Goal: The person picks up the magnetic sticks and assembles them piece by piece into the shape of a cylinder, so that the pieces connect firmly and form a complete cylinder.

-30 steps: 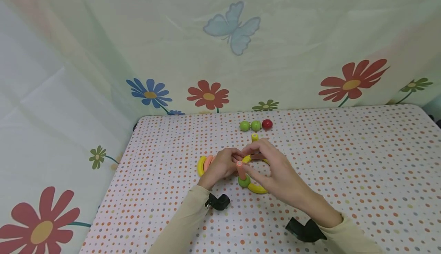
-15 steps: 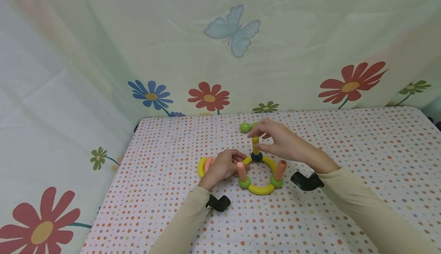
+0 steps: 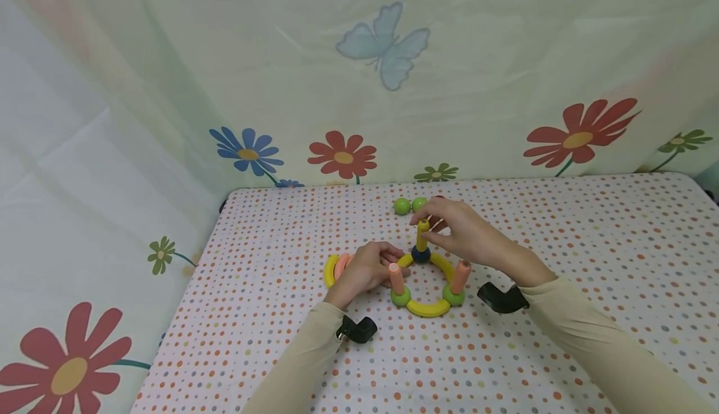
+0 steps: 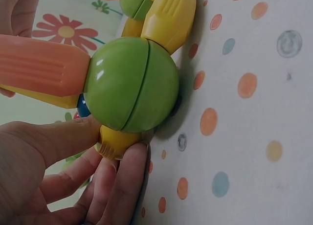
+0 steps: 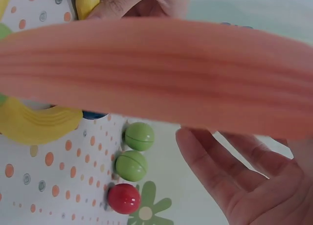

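Note:
On the table stands a ring of yellow curved pieces (image 3: pixel 428 308) joined by two green balls (image 3: pixel 400 296) and a dark blue ball (image 3: pixel 420 254). Orange sticks (image 3: pixel 396 278) rise from the green balls, and a yellow stick (image 3: pixel 422 236) from the blue one. My left hand (image 3: pixel 371 266) pinches the ring's left yellow piece (image 4: pixel 115 142) between thumb and fingers, beside a green ball (image 4: pixel 132 83). At the back, my right hand (image 3: pixel 463 231) holds the yellow stick near its top. In the right wrist view, an orange stick (image 5: pixel 161 73) partly hides the right hand (image 5: pixel 259 181).
Behind the ring lie two green balls (image 3: pixel 401 206) and a red ball (image 5: pixel 123 198) in a row. Loose yellow (image 3: pixel 330 271) and orange (image 3: pixel 341 265) curved pieces lie left of my left hand. A flowered cloth (image 3: pixel 269 89) hangs behind the dotted table (image 3: pixel 281 226).
My right hand has moved from the ring's front left to the yellow stick at the back and taken hold of it. The left hand has stayed by the ring's left side.

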Available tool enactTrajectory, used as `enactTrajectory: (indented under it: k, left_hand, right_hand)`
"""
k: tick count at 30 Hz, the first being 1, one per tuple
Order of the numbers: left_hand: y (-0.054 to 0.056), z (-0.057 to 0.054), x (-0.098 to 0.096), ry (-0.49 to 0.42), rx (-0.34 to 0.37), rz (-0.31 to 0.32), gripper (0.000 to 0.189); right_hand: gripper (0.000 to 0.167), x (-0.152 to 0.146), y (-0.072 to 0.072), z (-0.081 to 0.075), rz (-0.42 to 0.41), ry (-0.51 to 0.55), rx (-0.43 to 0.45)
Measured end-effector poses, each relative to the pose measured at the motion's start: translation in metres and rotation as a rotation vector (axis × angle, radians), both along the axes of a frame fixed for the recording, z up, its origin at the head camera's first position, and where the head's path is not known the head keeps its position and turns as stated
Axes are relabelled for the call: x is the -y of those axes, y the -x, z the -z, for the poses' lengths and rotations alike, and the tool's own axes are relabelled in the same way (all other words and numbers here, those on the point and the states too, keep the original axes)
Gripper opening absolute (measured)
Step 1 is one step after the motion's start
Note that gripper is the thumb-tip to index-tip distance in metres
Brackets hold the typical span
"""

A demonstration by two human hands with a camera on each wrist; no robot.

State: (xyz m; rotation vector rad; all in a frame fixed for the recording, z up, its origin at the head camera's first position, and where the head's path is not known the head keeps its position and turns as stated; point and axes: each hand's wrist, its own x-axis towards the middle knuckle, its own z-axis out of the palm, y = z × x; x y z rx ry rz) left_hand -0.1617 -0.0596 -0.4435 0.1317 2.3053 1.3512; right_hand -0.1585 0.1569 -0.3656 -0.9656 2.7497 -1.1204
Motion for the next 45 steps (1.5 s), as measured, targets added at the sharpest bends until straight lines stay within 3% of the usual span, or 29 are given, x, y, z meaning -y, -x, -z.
enactTrajectory:
  k: [7, 12, 19, 25, 29, 34, 39, 45]
  left_hand:
    - [0.001, -0.001, 0.001, -0.005, 0.008, -0.010, 0.031]
    - [0.001, -0.002, 0.000, -0.005, 0.009, -0.007, 0.031]
    - [0.001, 0.000, 0.000, -0.009, 0.015, -0.015, 0.031]
    - [0.001, 0.001, 0.001, -0.017, 0.004, -0.015, 0.030]
    - [0.001, 0.002, 0.001, -0.029, 0.004, -0.001, 0.029]
    - [0.001, 0.001, 0.001, -0.021, -0.002, -0.001, 0.029]
    - [0.001, 0.001, 0.002, -0.011, 0.001, -0.006, 0.030]
    - [0.001, 0.001, 0.002, -0.007, -0.002, -0.003, 0.030]
  right_hand:
    - [0.025, -0.003, 0.000, -0.003, 0.013, 0.021, 0.051]
    - [0.021, -0.012, 0.009, -0.003, 0.108, 0.075, 0.042]
    - [0.024, -0.031, 0.042, 0.027, 0.226, 0.036, 0.034]
    - [0.041, -0.040, 0.061, 0.048, 0.212, -0.056, 0.106]
    - [0.046, -0.041, 0.058, 0.061, 0.169, -0.086, 0.135]
    - [0.037, -0.045, 0.047, 0.071, 0.173, -0.089, 0.076]
    - [0.026, -0.048, 0.035, 0.073, 0.166, -0.097, 0.065]
    - [0.023, -0.051, 0.021, 0.066, 0.174, -0.122, 0.068]
